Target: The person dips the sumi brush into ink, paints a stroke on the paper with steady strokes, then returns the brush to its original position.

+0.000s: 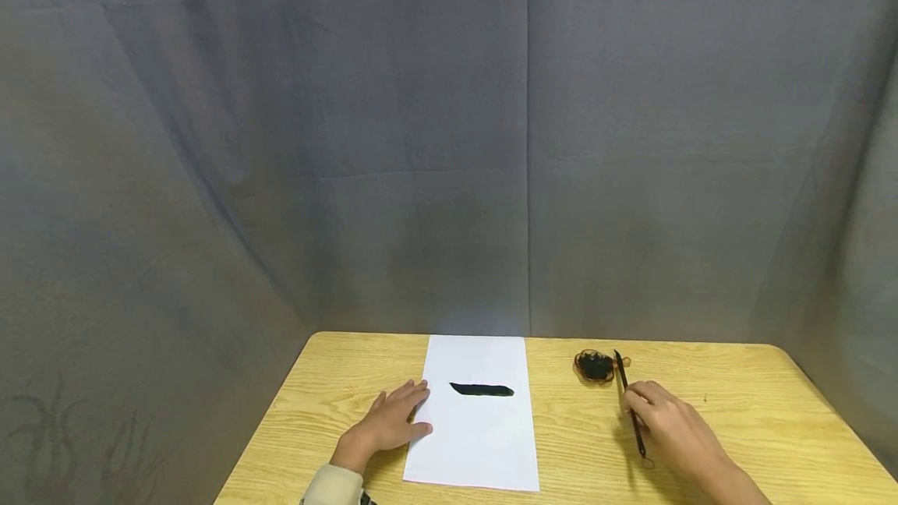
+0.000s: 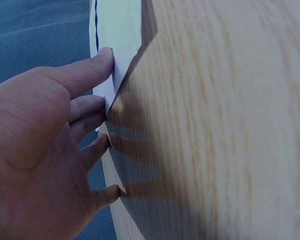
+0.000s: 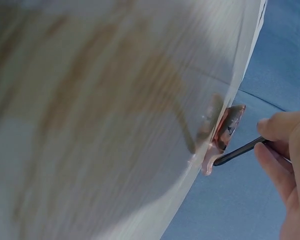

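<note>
My right hand (image 1: 668, 425) pinches a dark calligraphy brush (image 1: 637, 429), its black tip beside the small dish of black ink (image 1: 595, 365) at the table's back right. In the right wrist view the brush (image 3: 240, 151) slants down to the amber, see-through dish (image 3: 229, 128), its tip at the dish's near end. My left hand (image 1: 389, 421) rests with spread fingers on the left edge of a white paper sheet (image 1: 477, 446). One thick black horizontal stroke (image 1: 482, 390) marks the sheet. The left wrist view shows thumb and fingertips on the paper (image 2: 121, 35) and the wood beside it.
Everything lies on a light wooden table (image 1: 575, 466) with rounded back corners. A grey curtain (image 1: 421, 139) hangs behind it and along both sides. Between the paper and the ink dish runs a strip of bare wood.
</note>
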